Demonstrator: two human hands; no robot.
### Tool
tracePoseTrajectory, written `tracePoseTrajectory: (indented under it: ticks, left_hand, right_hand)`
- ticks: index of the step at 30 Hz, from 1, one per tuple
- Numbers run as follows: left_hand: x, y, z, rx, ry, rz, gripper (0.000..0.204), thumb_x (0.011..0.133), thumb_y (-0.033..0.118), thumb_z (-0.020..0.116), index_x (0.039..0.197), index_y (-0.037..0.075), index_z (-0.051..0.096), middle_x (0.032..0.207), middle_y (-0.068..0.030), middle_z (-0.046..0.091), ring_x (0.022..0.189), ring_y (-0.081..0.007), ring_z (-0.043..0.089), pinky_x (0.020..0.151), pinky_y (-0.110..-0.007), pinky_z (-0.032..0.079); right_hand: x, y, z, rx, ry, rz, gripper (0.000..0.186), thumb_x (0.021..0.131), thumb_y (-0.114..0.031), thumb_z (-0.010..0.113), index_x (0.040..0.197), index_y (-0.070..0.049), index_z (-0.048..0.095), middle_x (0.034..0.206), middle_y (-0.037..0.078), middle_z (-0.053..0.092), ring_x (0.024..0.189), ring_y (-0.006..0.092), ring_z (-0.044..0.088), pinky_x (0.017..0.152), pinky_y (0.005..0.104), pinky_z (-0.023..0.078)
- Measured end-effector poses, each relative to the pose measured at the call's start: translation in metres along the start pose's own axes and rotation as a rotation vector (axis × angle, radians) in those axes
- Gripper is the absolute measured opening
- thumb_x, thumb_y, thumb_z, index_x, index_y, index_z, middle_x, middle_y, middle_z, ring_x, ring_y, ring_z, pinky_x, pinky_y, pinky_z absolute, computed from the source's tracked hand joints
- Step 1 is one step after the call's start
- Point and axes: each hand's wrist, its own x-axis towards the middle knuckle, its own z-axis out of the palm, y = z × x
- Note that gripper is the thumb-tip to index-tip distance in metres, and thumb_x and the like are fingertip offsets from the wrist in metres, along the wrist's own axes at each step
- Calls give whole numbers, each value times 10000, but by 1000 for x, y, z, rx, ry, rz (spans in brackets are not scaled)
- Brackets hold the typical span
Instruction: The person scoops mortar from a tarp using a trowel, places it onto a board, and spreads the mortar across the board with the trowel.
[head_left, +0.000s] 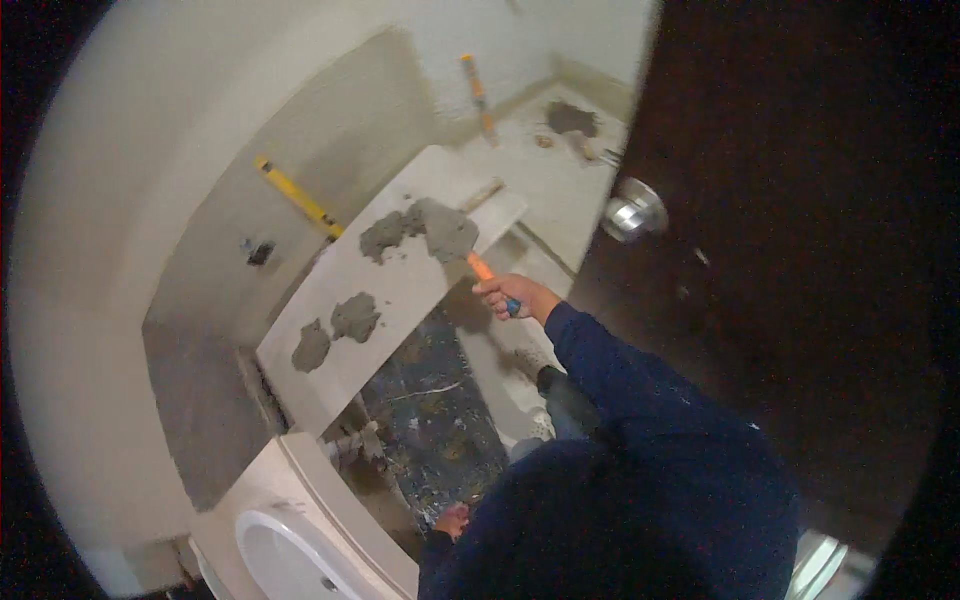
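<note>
My right hand (510, 298) grips the orange-and-blue handle (480, 268) of a trowel. Its blade (450, 232), covered in grey mortar, is over the far part of a pale board (408, 305), beside a lump of mortar (385, 238). Two more mortar lumps (354, 317) (310, 345) lie on the board's near part. My left hand (450, 522) is low by my body, fingers curled; whatever it may hold is hidden.
A yellow level (295, 192) leans at the wall, another (475, 95) farther back by a ledge (540, 165) bearing mortar. A white basin (265, 550) is at lower left. A dark door (750, 260) with a metal knob (630, 210) is right. A dark recess (420, 390) lies below the board.
</note>
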Motion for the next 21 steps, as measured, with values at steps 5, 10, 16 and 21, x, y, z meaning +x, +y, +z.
tracePoseTrajectory:
  ticks: [5, 10, 16, 21]
  left_hand:
    - [40, 13, -75, 387, -44, 544, 262, 797, 135, 572, 1028, 11, 583, 978, -196, 574, 960, -413, 557, 848, -473, 468]
    - [95, 41, -104, 290, -266, 213, 275, 806, 142, 572, 1047, 10, 580, 1003, -193, 575, 969, -406, 561, 853, -468, 470]
    - [169, 158, -116, 582, -456, 273, 290, 816, 150, 572, 1070, 9, 577, 1033, -189, 575, 980, -399, 566, 860, -461, 471]
    - [212, 261, -89, 799, -579, 339, 303, 824, 156, 571, 1089, 9, 574, 1057, -186, 576, 989, -393, 570, 866, -455, 472]
  right_hand:
    - [-136, 84, -35, -117, 94, -25, 174, 886, -224, 666, 835, -144, 520, 572, -86, 446, 438, 48, 410, 401, 254, 353]
    - [-256, 177, -76, -352, 276, 85, 219, 809, -258, 697, 687, -149, 551, 561, -74, 467, 439, 60, 420, 395, 272, 346]
    - [-414, 327, -128, -273, 494, 120, 187, 776, -245, 701, 695, -129, 580, 569, -49, 460, 434, 97, 409, 408, 285, 335]
    - [-505, 491, -128, -1, 618, 84, 247, 790, -236, 663, 611, -129, 532, 515, -26, 451, 425, 109, 426, 420, 292, 347]
